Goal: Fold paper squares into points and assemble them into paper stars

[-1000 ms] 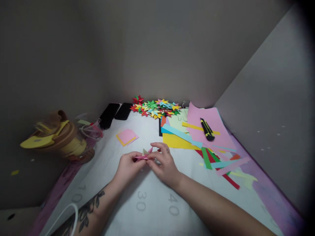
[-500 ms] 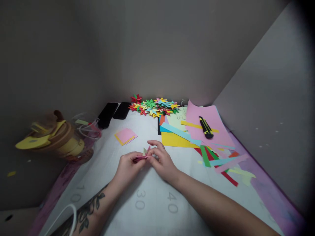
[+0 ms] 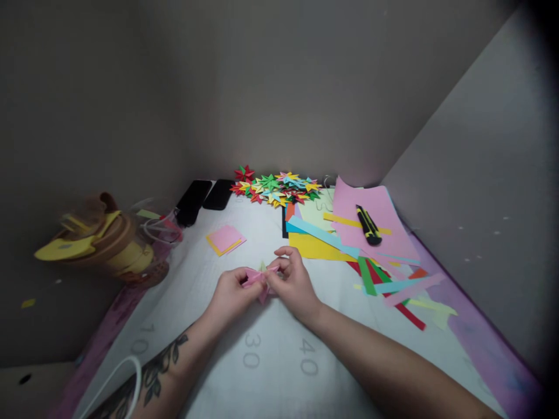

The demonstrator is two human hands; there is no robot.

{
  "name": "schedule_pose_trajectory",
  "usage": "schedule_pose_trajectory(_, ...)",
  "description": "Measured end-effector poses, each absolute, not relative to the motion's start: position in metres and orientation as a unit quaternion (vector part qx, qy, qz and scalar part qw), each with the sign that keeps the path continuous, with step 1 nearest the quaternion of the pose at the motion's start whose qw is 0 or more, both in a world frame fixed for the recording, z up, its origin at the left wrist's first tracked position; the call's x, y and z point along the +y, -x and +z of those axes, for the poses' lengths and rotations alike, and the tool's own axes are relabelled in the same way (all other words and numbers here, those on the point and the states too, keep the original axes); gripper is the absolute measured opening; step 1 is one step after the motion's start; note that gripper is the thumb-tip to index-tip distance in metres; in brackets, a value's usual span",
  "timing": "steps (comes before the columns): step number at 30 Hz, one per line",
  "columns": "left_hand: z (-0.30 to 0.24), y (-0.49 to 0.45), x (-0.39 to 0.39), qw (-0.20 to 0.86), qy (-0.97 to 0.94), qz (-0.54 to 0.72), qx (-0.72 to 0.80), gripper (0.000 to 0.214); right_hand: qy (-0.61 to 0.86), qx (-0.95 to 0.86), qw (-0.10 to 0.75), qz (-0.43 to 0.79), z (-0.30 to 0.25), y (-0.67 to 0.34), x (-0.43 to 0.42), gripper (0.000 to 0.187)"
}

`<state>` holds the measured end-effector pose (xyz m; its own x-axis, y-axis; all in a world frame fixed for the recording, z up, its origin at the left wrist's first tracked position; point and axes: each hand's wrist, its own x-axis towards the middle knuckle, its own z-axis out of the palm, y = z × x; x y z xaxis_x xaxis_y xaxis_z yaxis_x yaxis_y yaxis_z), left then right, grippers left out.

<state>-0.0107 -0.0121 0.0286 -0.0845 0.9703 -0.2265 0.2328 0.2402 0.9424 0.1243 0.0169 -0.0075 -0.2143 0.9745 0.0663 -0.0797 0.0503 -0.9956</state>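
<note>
My left hand (image 3: pixel 229 295) and my right hand (image 3: pixel 295 283) meet over the middle of the white cutting mat (image 3: pixel 271 361). Between them they pinch a small folded pink paper star (image 3: pixel 258 279) with a pale green point showing at its top. Fingers of both hands are closed on it. A pile of finished paper stars (image 3: pixel 275 190) in red, green, yellow and blue lies at the far edge of the mat.
Small pink and yellow paper squares (image 3: pixel 224 239) lie left of the hands. Coloured sheets and strips (image 3: pixel 349 233) spread on the right, with a yellow-black utility knife (image 3: pixel 369 226) on a pink sheet. Two dark phones (image 3: pixel 204 196) lie at the back left; a tape dispenser (image 3: pixel 100 244) stands left.
The paper star has been turned between the hands, so more pink shows and a point hangs downward. My right hand's fingers have curled in closer on it.
</note>
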Motion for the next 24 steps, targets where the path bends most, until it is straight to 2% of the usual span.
schedule_pose_trajectory(3, 0.027, 0.011, -0.012, 0.490, -0.462, 0.402, 0.620, 0.014, 0.380, -0.525, 0.484, 0.588, -0.007, -0.126, 0.020, 0.037)
schedule_pose_trajectory(7, 0.018, 0.016, -0.009, 0.521, -0.416, 0.473, 0.577, 0.011, 0.315, -0.507, 0.485, 0.639, -0.007, -0.125, 0.023, 0.055)
schedule_pose_trajectory(9, 0.014, 0.018, -0.007, 0.546, -0.390, 0.510, 0.538, 0.013, 0.313, -0.503, 0.470, 0.654, -0.009, -0.124, 0.024, 0.058)
schedule_pose_trajectory(14, 0.015, 0.018, -0.007, 0.598, -0.367, 0.512, 0.496, 0.020, 0.353, -0.489, 0.490, 0.630, -0.009, -0.125, 0.026, 0.044)
schedule_pose_trajectory(18, 0.020, 0.015, -0.008, 0.581, -0.370, 0.490, 0.535, 0.043, 0.360, -0.512, 0.485, 0.610, -0.009, -0.129, 0.028, 0.042)
schedule_pose_trajectory(20, 0.020, 0.015, -0.008, 0.558, -0.395, 0.475, 0.555, 0.040, 0.361, -0.544, 0.479, 0.587, -0.011, -0.130, 0.027, 0.042)
schedule_pose_trajectory(24, 0.018, 0.016, -0.008, 0.511, -0.440, 0.465, 0.573, 0.022, 0.361, -0.625, 0.490, 0.490, -0.011, -0.133, 0.023, 0.039)
